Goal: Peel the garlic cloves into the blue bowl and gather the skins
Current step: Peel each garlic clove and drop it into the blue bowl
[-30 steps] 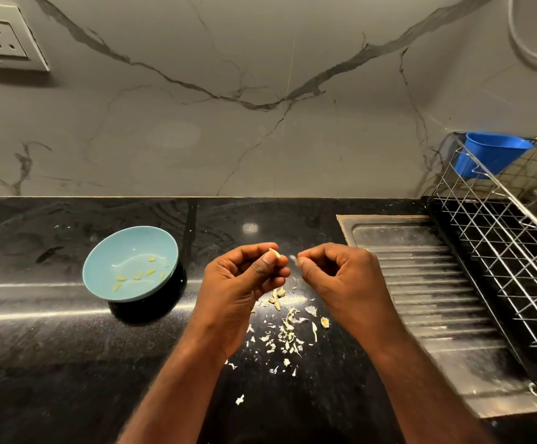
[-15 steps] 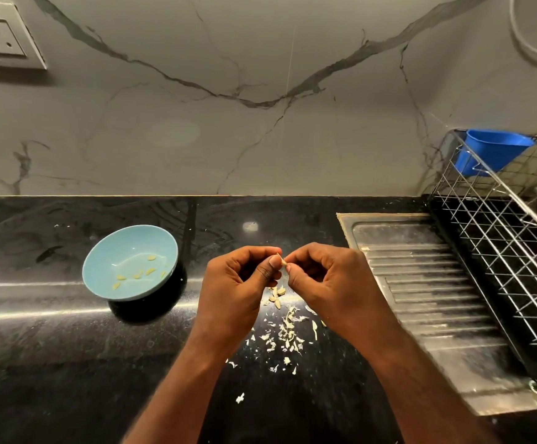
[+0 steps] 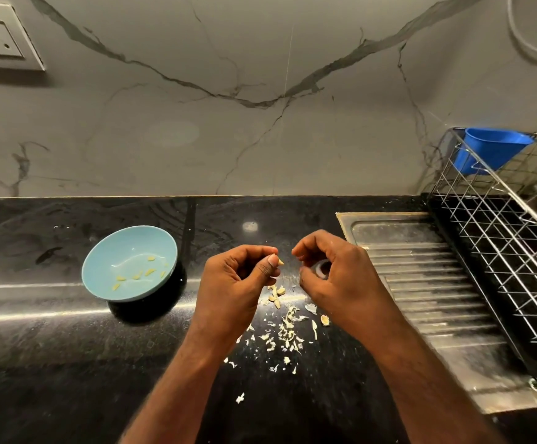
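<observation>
— Where's the clove?
— The small pale garlic clove [image 3: 280,262] is pinched at the left hand's [image 3: 238,283] thumb tip, just apart from the curled right hand [image 3: 336,277]; whether that one holds anything, I can't tell.
— Around them?
— Papery white skins [image 3: 288,334] scattered nearer, round light-blue bowl [image 3: 126,243] well left, ribbed steel drainboard [image 3: 421,280] edging in just right.

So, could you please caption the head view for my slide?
Left hand pinches a garlic clove; skins litter the counter, peeled cloves lie in the blue bowl.
</observation>
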